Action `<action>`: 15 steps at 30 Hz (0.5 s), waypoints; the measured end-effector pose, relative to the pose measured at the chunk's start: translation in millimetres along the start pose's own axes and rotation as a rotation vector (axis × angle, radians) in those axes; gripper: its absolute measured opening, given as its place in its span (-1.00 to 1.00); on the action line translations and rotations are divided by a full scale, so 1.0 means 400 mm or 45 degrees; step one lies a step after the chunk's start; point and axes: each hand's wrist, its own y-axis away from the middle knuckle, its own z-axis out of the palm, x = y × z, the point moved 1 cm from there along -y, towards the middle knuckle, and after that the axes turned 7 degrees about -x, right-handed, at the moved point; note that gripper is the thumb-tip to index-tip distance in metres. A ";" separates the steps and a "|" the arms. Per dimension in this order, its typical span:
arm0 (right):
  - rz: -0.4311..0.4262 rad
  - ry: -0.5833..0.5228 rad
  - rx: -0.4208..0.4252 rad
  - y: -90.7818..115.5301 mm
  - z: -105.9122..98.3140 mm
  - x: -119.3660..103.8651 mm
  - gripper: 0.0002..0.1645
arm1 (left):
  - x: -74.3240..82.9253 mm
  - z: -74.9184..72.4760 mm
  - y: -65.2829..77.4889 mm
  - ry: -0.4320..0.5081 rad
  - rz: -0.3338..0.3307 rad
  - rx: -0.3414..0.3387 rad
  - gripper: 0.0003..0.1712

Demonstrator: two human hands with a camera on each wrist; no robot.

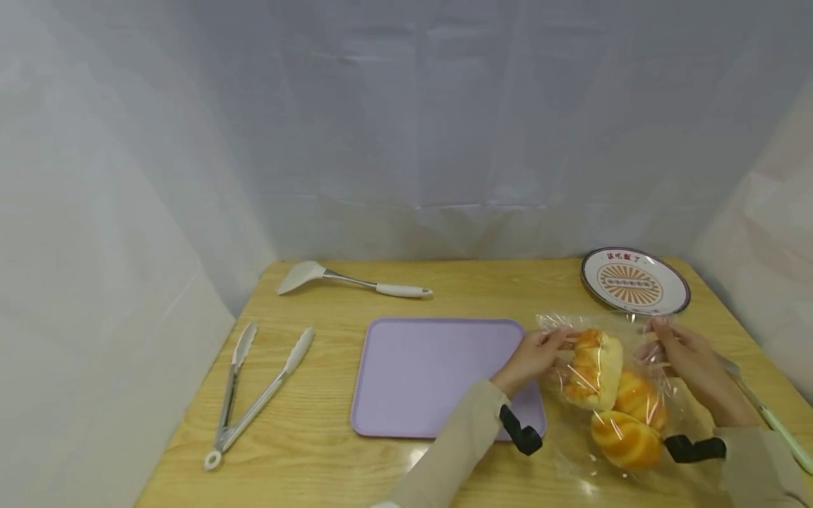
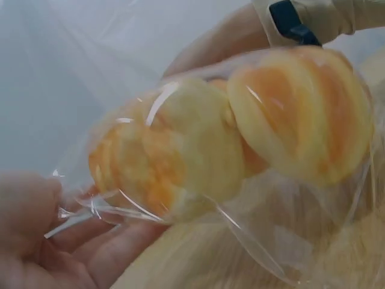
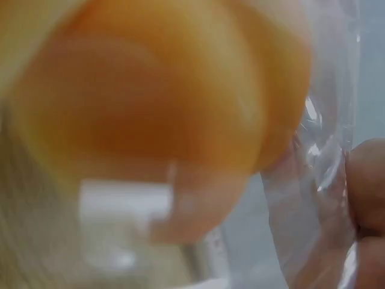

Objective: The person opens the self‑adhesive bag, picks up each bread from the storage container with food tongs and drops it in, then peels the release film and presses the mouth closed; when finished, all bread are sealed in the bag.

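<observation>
A clear plastic bag (image 1: 641,349) with bread pieces inside is held up over the table's right side. My left hand (image 1: 532,358) pinches its upper left edge, and my right hand (image 1: 697,363) grips the upper right edge. Through the film show a block-like bread (image 1: 592,370) on top, a round bun (image 1: 638,398) behind, and a striped bun (image 1: 625,439) at the bottom. The left wrist view shows the thumb and fingers of that hand on the crumpled film (image 2: 90,208). In the right wrist view, a blurred bun (image 3: 150,102) fills much of the picture.
A lilac tray (image 1: 438,374) lies left of the bag, partly under my left forearm. Open tongs (image 1: 254,409) lie at far left, a white-headed spatula (image 1: 356,279) at the back. A patterned plate (image 1: 635,281) stands back right; a green-handled utensil (image 1: 778,427) lies right.
</observation>
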 end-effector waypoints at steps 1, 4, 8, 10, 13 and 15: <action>0.019 0.020 -0.019 -0.009 -0.002 0.014 -0.65 | -0.007 0.002 -0.006 0.014 -0.019 0.028 -0.54; 0.062 -0.084 -0.085 -0.035 -0.003 0.059 -0.63 | -0.030 0.008 -0.019 0.068 -0.069 0.130 -0.57; 0.139 -0.214 -0.184 -0.057 0.001 0.107 -0.56 | -0.053 0.003 -0.028 0.152 -0.116 0.274 -0.49; 0.215 -0.184 -0.254 -0.060 0.003 0.120 -0.39 | -0.057 -0.004 -0.027 0.188 -0.117 0.311 -0.41; 0.278 -0.172 -0.374 -0.058 -0.002 0.137 -0.24 | -0.060 -0.029 -0.016 0.166 -0.106 0.314 -0.35; 0.301 -0.212 -0.411 -0.055 -0.011 0.151 -0.15 | -0.060 -0.060 -0.002 0.120 -0.085 0.295 -0.35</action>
